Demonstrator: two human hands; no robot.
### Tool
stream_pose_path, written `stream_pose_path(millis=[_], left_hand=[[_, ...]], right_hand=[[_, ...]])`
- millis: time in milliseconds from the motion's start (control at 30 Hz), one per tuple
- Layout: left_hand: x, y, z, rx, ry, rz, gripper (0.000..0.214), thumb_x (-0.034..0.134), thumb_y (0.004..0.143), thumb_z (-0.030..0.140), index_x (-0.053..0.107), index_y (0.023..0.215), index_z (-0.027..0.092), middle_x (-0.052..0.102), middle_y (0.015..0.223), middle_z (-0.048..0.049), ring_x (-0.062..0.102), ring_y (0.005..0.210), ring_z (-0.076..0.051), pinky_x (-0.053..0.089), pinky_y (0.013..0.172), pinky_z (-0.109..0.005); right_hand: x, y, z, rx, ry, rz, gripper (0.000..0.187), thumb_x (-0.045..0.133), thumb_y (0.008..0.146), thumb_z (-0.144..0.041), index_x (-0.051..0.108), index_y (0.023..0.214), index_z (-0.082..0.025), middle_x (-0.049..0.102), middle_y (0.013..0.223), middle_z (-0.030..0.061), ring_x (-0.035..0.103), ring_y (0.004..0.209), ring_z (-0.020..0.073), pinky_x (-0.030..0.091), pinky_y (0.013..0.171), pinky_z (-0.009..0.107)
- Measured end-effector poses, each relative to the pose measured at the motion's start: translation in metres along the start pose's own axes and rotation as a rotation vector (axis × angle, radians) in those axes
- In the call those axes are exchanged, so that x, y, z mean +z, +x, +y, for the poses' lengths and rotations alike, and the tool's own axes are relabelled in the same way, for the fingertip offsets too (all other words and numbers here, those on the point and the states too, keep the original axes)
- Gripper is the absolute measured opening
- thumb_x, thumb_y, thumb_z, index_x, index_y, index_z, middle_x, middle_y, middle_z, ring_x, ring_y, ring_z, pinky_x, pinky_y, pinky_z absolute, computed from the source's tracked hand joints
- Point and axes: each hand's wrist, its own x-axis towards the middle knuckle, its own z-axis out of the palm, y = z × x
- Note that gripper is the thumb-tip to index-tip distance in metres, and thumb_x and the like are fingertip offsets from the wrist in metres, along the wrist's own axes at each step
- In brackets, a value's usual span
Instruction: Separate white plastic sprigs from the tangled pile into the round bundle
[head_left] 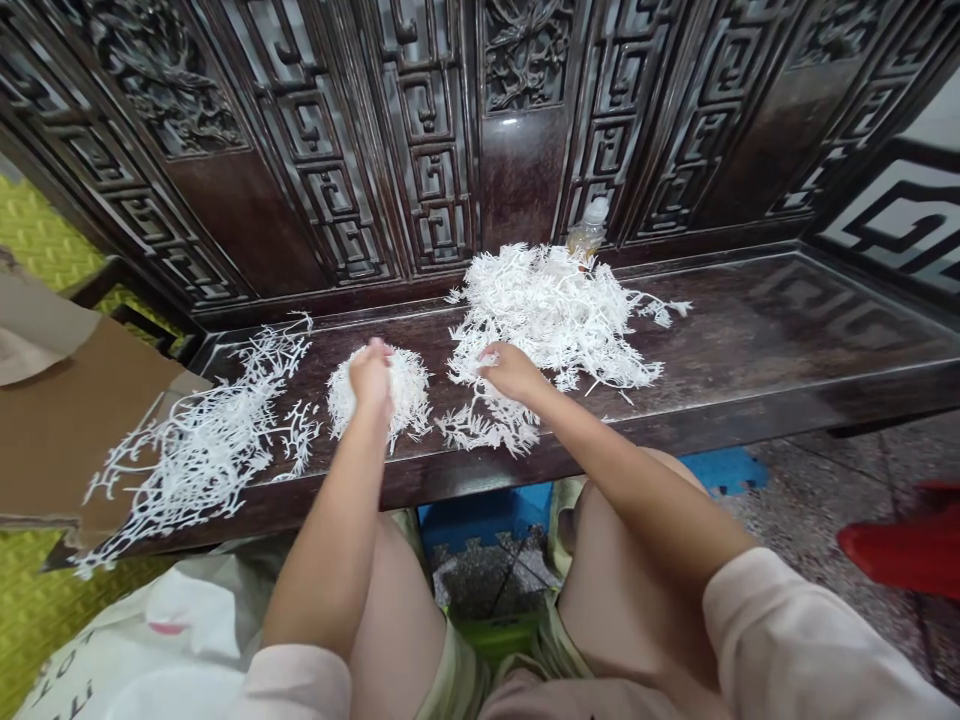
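Note:
My left hand (371, 375) is above a small round pile of short white pieces (411, 390). Its fingers are drawn together and slightly blurred, and whatever they hold cannot be made out. My right hand (514, 372) has its thumb and fingers pinched on a white branched sprig (487, 360), at the near left edge of a large heap of white branched pieces (544, 300). Just below that hand lies a loose cluster of similar sprigs (491, 425). Thin bare white branching stems (214, 455) are tangled together at the left end of the bench.
The dark wooden bench (750, 340) has a carved lattice back (442, 150). Behind the large heap stands a clear bottle with a white cap (589, 230). Brown cardboard (82, 420) is at the left, above a white bag (172, 640). Something red (907, 540) lies at the right.

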Motion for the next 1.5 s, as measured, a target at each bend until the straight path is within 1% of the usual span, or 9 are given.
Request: stream_pose_path(millis=[67, 167, 367, 500, 667, 867, 1300, 1400, 1500], left_hand=[[-0.018, 0.014, -0.017, -0.017, 0.200, 0.190, 0.047, 0.022, 0.083, 0.042, 0.058, 0.087, 0.011, 0.058, 0.085, -0.0078, 0.050, 0.076, -0.016, 0.039, 0.070, -0.029], [-0.029, 0.024, -0.038, -0.042, 0.471, 0.066, 0.039, 0.031, 0.080, 0.041, 0.061, 0.086, 0.016, 0.061, 0.089, -0.0075, 0.053, 0.083, -0.021, 0.039, 0.072, -0.032], [-0.001, 0.019, -0.036, -0.097, 0.825, -0.015, 0.050, 0.038, 0.075, 0.045, 0.046, 0.118, 0.018, 0.053, 0.112, -0.0153, 0.048, 0.103, -0.032, 0.035, 0.081, -0.044], [0.000, 0.019, -0.031, -0.136, 0.842, -0.016, 0.050, 0.021, 0.082, 0.043, 0.061, 0.095, 0.016, 0.058, 0.101, -0.0160, 0.052, 0.097, -0.032, 0.035, 0.078, -0.045], [-0.008, 0.019, -0.033, -0.150, 0.823, 0.032, 0.042, 0.034, 0.078, 0.036, 0.051, 0.112, 0.018, 0.058, 0.106, -0.0145, 0.052, 0.097, -0.030, 0.036, 0.079, -0.043], [-0.005, 0.021, -0.030, -0.160, 0.735, 0.069, 0.056, 0.017, 0.083, 0.040, 0.066, 0.079, 0.014, 0.063, 0.089, -0.0162, 0.055, 0.091, -0.030, 0.038, 0.074, -0.041], [-0.016, 0.027, -0.031, -0.116, 0.516, 0.193, 0.034, 0.032, 0.078, 0.033, 0.057, 0.096, 0.018, 0.060, 0.101, -0.0084, 0.054, 0.091, -0.020, 0.039, 0.076, -0.030], [-0.013, 0.028, -0.031, -0.111, 0.392, 0.067, 0.032, 0.035, 0.075, 0.032, 0.059, 0.091, 0.018, 0.061, 0.096, -0.0069, 0.055, 0.087, -0.019, 0.040, 0.074, -0.029], [-0.007, 0.022, -0.026, -0.108, 0.244, -0.263, 0.030, 0.041, 0.071, 0.033, 0.061, 0.086, 0.016, 0.063, 0.087, -0.0069, 0.056, 0.076, -0.017, 0.041, 0.068, -0.027]], right_hand=[[-0.008, 0.001, 0.009, 0.019, 0.007, 0.008, 0.033, 0.052, 0.070, -0.033, 0.050, 0.099, -0.017, 0.052, 0.071, 0.0032, 0.048, 0.057, 0.0128, 0.037, 0.056, 0.026], [-0.014, 0.001, 0.013, 0.001, 0.050, -0.062, 0.037, 0.052, 0.070, -0.037, 0.048, 0.101, -0.017, 0.052, 0.074, 0.0032, 0.049, 0.065, 0.0142, 0.037, 0.059, 0.026], [-0.003, -0.006, -0.007, -0.046, 0.016, -0.196, 0.041, 0.052, 0.070, -0.032, 0.045, 0.108, -0.019, 0.053, 0.084, 0.0050, 0.050, 0.069, 0.0146, 0.038, 0.063, 0.027], [0.001, -0.008, -0.009, -0.088, -0.019, -0.230, 0.042, 0.053, 0.069, -0.030, 0.045, 0.109, -0.019, 0.053, 0.091, 0.0066, 0.050, 0.074, 0.0155, 0.038, 0.066, 0.027], [0.006, -0.005, -0.006, -0.167, -0.090, -0.252, 0.032, 0.052, 0.069, -0.029, 0.050, 0.100, -0.017, 0.054, 0.090, 0.0060, 0.050, 0.073, 0.0154, 0.038, 0.067, 0.027], [0.014, -0.002, -0.003, -0.223, -0.093, -0.272, 0.033, 0.050, 0.070, -0.031, 0.050, 0.100, -0.017, 0.055, 0.082, 0.0049, 0.051, 0.069, 0.0153, 0.039, 0.066, 0.028], [-0.006, -0.003, -0.005, -0.143, -0.084, -0.226, 0.036, 0.051, 0.072, -0.034, 0.051, 0.103, -0.016, 0.056, 0.090, 0.0082, 0.052, 0.079, 0.0179, 0.039, 0.071, 0.029], [-0.006, -0.003, -0.004, -0.168, -0.101, -0.279, 0.034, 0.052, 0.071, -0.032, 0.051, 0.101, -0.018, 0.056, 0.088, 0.0067, 0.052, 0.076, 0.0174, 0.039, 0.068, 0.029], [-0.003, -0.004, -0.003, -0.193, -0.115, -0.296, 0.035, 0.053, 0.069, -0.031, 0.050, 0.102, -0.019, 0.056, 0.087, 0.0060, 0.052, 0.074, 0.0170, 0.039, 0.065, 0.028]])
